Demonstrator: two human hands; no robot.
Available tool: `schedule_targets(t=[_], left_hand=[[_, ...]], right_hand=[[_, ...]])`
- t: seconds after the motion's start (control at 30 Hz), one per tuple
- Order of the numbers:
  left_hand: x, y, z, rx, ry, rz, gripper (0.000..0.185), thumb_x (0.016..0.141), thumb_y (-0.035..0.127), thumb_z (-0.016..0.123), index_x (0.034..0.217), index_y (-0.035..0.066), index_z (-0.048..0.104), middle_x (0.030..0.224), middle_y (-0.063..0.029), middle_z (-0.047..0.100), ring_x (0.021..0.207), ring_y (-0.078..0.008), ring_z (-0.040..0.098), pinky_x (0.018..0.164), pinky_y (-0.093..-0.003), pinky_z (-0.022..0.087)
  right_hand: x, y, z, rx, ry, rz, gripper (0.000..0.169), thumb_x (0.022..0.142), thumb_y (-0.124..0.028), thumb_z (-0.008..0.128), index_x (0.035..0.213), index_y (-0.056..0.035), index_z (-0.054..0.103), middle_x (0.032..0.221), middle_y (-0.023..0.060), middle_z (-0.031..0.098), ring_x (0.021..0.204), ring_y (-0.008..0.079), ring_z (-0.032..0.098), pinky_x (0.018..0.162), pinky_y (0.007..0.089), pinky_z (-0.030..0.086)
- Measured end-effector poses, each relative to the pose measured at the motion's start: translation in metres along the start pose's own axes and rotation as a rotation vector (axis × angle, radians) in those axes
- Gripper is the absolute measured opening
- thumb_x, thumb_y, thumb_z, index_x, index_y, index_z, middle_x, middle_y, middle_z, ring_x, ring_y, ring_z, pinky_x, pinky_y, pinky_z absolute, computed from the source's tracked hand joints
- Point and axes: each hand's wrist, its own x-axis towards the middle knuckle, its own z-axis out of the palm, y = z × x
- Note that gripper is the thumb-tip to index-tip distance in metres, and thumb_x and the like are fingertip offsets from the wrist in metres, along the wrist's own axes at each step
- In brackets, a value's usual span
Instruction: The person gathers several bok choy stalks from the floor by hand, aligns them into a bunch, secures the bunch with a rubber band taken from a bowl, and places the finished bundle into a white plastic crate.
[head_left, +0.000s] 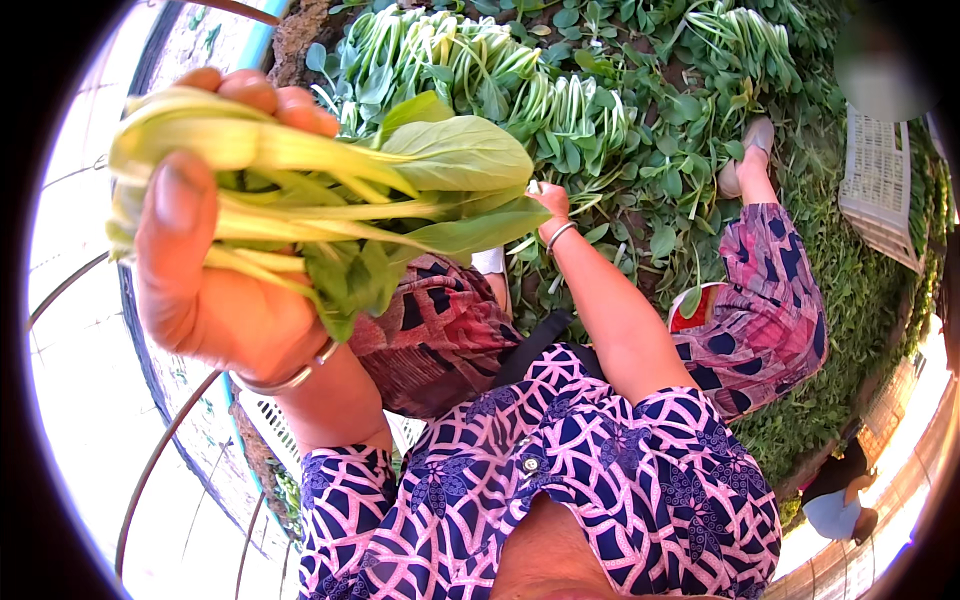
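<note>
My left hand (232, 300), raised close to the camera at the left, grips a bunch of bok choy (322, 172) around its pale stalks. The leaves of the bunch point right, and motion blurs the stalk end. Lower and farther off, my right hand (553, 204) is close to the ground beyond the leaf tips. A small pale object (533, 187) shows at its fingertips, too small to identify. Past both hands, bundled greens (442, 56) lie with their white stalks up, and a shorter group of bundles (577, 112) is nearer.
Another bundle row (750, 45) lies at the upper right. A plastic crate (876, 180) stands at the right edge, and a person (836, 510) is at the lower right. Metal hoops (169, 442) curve along the left. Loose leaves cover the soil around my shoe (757, 135).
</note>
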Motion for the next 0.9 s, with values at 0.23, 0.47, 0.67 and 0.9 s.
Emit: schedule_targets(t=[0.23, 0.47, 0.67, 0.9], left_hand=[[0.0, -0.003, 0.006, 0.017, 0.095, -0.013, 0.042, 0.088, 0.014, 0.062, 0.121, -0.009, 0.051, 0.106, -0.0207, 0.058, 0.096, -0.0305, 0.058, 0.089, -0.0426, 0.048], [0.007, -0.02, 0.041, 0.295, -0.074, -0.136, 0.043, 0.074, 0.008, 0.069, 0.113, -0.008, 0.059, 0.092, -0.0167, 0.067, 0.081, -0.0251, 0.066, 0.076, -0.0333, 0.054], [-0.01, -0.056, 0.087, 0.401, -0.303, -0.476, 0.061, 0.065, -0.008, 0.078, 0.123, -0.002, 0.06, 0.095, -0.0086, 0.069, 0.083, -0.0143, 0.067, 0.074, -0.0265, 0.057], [-0.027, -0.119, 0.092, 0.578, -0.488, -0.624, 0.061, 0.066, -0.009, 0.081, 0.123, -0.006, 0.059, 0.098, -0.0053, 0.068, 0.087, -0.0111, 0.064, 0.078, -0.0255, 0.054]], right_hand=[[-0.035, -0.052, -0.04, 0.451, -0.001, 0.017, 0.023, 0.07, -0.018, 0.074, 0.084, -0.0004, 0.069, 0.069, 0.0034, 0.065, 0.057, 0.0113, 0.057, 0.052, 0.0282, 0.046], [-0.08, -0.096, -0.134, 0.372, 0.001, -0.261, 0.018, 0.076, -0.01, 0.073, 0.089, 0.0017, 0.069, 0.072, -0.002, 0.061, 0.06, 0.0048, 0.053, 0.055, 0.0234, 0.045], [-0.13, -0.159, -0.189, 0.344, 0.058, -0.489, 0.012, 0.082, -0.005, 0.071, 0.092, 0.0008, 0.069, 0.07, -0.0069, 0.055, 0.06, 0.0015, 0.045, 0.053, 0.0209, 0.038], [-0.171, -0.192, -0.223, 0.604, 0.036, -0.553, 0.013, 0.085, -0.001, 0.069, 0.098, 0.0023, 0.068, 0.078, -0.0025, 0.064, 0.066, 0.0024, 0.054, 0.058, 0.0195, 0.045]])
